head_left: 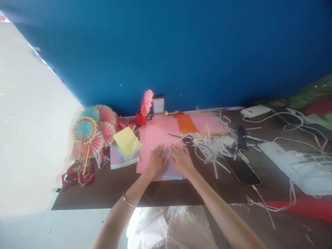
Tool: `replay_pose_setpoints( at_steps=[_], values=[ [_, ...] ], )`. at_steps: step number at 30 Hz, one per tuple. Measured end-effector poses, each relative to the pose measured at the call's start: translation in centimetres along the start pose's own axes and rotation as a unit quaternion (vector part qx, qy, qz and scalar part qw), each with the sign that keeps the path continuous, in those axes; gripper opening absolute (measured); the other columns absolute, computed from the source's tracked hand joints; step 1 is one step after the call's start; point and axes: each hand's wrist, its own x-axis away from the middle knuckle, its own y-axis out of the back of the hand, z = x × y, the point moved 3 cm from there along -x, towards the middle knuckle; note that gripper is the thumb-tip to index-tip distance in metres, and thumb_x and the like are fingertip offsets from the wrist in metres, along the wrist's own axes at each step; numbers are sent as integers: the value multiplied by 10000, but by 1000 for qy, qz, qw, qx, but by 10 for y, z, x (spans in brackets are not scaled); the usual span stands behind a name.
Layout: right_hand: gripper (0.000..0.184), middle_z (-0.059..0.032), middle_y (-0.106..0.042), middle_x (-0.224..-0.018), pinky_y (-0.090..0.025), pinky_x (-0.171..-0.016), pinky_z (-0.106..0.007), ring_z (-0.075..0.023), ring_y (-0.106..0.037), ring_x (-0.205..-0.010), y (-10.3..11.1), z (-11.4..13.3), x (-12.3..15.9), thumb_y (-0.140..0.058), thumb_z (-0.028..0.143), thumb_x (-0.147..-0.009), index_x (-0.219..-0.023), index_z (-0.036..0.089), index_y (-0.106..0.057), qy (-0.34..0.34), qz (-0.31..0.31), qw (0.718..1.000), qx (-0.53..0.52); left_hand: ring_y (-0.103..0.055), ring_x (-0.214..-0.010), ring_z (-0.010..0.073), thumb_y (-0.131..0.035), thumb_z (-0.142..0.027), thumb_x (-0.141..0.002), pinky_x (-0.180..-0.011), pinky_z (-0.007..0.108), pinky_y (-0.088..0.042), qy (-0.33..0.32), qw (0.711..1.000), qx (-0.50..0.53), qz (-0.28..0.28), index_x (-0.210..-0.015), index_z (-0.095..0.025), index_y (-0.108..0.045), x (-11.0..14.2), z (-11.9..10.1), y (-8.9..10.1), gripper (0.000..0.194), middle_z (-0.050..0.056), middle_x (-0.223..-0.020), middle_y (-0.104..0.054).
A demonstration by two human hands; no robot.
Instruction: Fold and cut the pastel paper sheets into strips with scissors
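Note:
My left hand and my right hand lie side by side on a purple sheet of paper, fingers stretched forward and pressed down flat. A light blue edge shows along the sheet's near side. Under it are larger pink sheets. A pair of scissors rests just beyond my right hand, its blades pointing left. To the left of my left hand is a stack of yellow, blue and purple paper pieces, with a thin white strip lying across it.
Folded paper fans stand at the left beside a red item. A red pot holds a pink fan near the blue wall. White paper strips, a phone, a power bank and cables spread to the right.

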Motion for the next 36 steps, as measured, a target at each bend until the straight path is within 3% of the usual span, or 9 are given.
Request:
replay_pose_setpoints(
  at_steps=[7, 11, 15, 19, 22, 24, 29, 33, 36],
  values=[
    [421, -59, -477, -1322, -66, -1051, -566, -259, -303, -1286, -15, -16, 17, -258, 328, -919, -1252, 209, -487, -63, -43, 996, 51, -227, -1331, 290, -316, -283, -882, -1049, 469, -278, 92, 996, -5, 0, -1313, -80, -363, 1, 7, 6, 479, 182, -1405, -323],
    [403, -67, -460, -1333, -103, -1037, -588, -281, -228, -1315, -19, -23, 19, -272, 319, -915, -1209, 198, -520, -76, -64, 995, 30, -240, -1325, 295, -320, -312, -877, -1073, 488, -206, 156, 988, -3, 12, -1332, -80, -336, 6, 9, 6, 511, 186, -1408, -313],
    [382, -127, -426, -1333, -219, -1010, -554, -284, -274, -1284, -21, -32, 20, -297, 321, -903, -1156, 164, -536, -81, -125, 988, -37, -222, -1336, 261, -356, -357, -869, -1091, 451, -174, 183, 976, 115, 25, -1364, -95, -269, 9, 17, 8, 567, 156, -1430, -281],
    [299, -137, -525, -1158, -327, -958, -472, -251, -409, -1151, -17, -46, 26, -368, 284, -871, -1058, 162, -566, -100, -264, 951, -125, -388, -1258, 213, -280, -327, -901, -1007, 365, -346, 291, 921, 254, -56, -1334, -207, -323, 14, 45, 25, 451, 83, -1369, -415],
    [213, -112, -577, -1008, -352, -916, -442, -241, -474, -1029, -18, -48, 28, -435, 235, -825, -939, 169, -602, -94, -285, 943, -142, -469, -1174, 185, -233, -230, -901, -955, 325, -391, 285, 925, 224, -116, -1253, -171, -417, 8, 56, 44, 401, 105, -1271, -499],
    [181, -96, -588, -975, -352, -896, -426, -237, -489, -984, -20, -46, 27, -459, 201, -796, -881, 176, -617, -89, -261, 951, -136, -530, -1076, 185, -293, -211, -879, -906, 325, -419, 234, 951, 190, -69, -1145, -150, -506, -7, 52, 48, 347, 116, -1167, -559],
    [177, -81, -603, -947, -340, -863, -387, -229, -503, -935, -24, -45, 27, -469, 149, -752, -814, 177, -633, -107, -222, 961, -121, -579, -942, 215, -628, -337, -699, -850, 315, -423, 141, 974, 178, 26, -862, -196, -630, -54, 20, 42, 216, 60, -950, -640],
    [199, -63, -621, -918, -293, -892, -384, -213, -522, -916, -22, -43, 28, -453, 136, -758, -824, 189, -634, -102, -200, 968, -109, -595, -732, 213, -623, -534, -636, -683, 304, -430, 137, 970, 144, 139, -726, -169, -610, -71, 3, 35, 376, 52, -753, -633],
    [197, -46, -634, -898, -265, -905, -378, -201, -531, -905, -19, -39, 27, -445, 143, -776, -817, 198, -630, -102, -187, 971, -105, -558, -599, 172, -596, -560, -635, -580, 265, -399, 129, 960, 155, 192, -606, -155, -568, -73, 3, 34, 407, 30, -612, -589]
  ],
)
